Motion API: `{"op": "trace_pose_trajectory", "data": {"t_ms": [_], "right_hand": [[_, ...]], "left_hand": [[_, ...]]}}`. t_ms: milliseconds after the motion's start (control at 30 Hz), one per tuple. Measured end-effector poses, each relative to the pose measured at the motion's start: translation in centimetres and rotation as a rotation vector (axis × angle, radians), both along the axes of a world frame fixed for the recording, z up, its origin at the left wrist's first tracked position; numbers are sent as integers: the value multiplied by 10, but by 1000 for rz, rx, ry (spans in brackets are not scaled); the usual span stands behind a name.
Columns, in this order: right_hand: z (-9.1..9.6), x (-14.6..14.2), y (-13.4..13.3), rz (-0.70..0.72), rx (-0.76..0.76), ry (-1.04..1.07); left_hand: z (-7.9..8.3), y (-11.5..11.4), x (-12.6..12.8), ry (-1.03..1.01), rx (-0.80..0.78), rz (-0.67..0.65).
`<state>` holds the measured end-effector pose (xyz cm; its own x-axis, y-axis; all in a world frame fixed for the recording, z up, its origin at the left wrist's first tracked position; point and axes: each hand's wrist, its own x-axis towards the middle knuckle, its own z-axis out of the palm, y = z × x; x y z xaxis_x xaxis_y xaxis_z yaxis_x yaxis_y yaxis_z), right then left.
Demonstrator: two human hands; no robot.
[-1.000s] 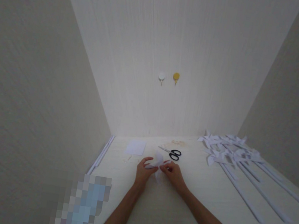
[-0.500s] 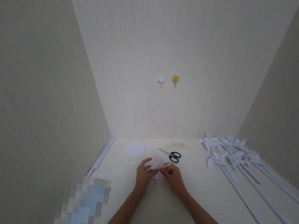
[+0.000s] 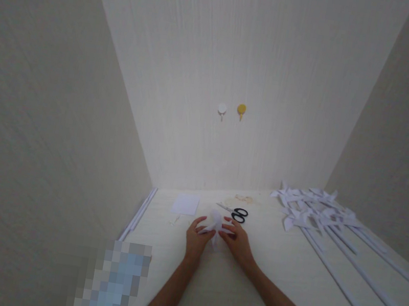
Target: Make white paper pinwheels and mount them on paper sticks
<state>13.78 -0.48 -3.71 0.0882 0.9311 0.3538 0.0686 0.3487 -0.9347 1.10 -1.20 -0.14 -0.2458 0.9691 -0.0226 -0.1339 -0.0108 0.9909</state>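
Observation:
Between my hands is a white paper pinwheel (image 3: 216, 220), its blades folded in toward the middle. My left hand (image 3: 197, 237) is closed on its left side, thumb in front and fingers behind. My right hand (image 3: 236, 238) grips the right side, thumb near the centre and fingers curled around a blade. Just beyond the pinwheel lie scissors (image 3: 239, 215) with black handles, their blades pointing left. A square sheet of white paper (image 3: 185, 204) rests behind my left hand.
Several finished paper pinwheels (image 3: 307, 210) on rolled paper sticks (image 3: 336, 277) lie at the right. More paper rolls (image 3: 141, 210) line the left wall. Small pale bits (image 3: 244, 199) lie near the back wall, where two hooks (image 3: 241, 109) hang. A blurred patch covers the lower left.
My right hand's fingers have spread a little and shifted around the right blade of the pinwheel. My left hand has stayed nearly in place. The view has tilted slightly.

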Motion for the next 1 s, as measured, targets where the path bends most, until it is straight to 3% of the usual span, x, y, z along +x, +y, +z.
{"op": "trace_pose_trajectory", "data": {"t_ms": [267,433,800,1000], "right_hand": [[1,1,-1,13,-13,21],[6,6,-2,-63,-66,36],[6,12,-2,-67,-240,418],[6,13,-2,-65,-243,417]], "left_hand": [[2,0,1,-8,-3,-2],[2,-1,-1,-17,12,-43],[0,2,-6,-60,-22,-49],[-3,5,-16,-89,-36,-208]]}}
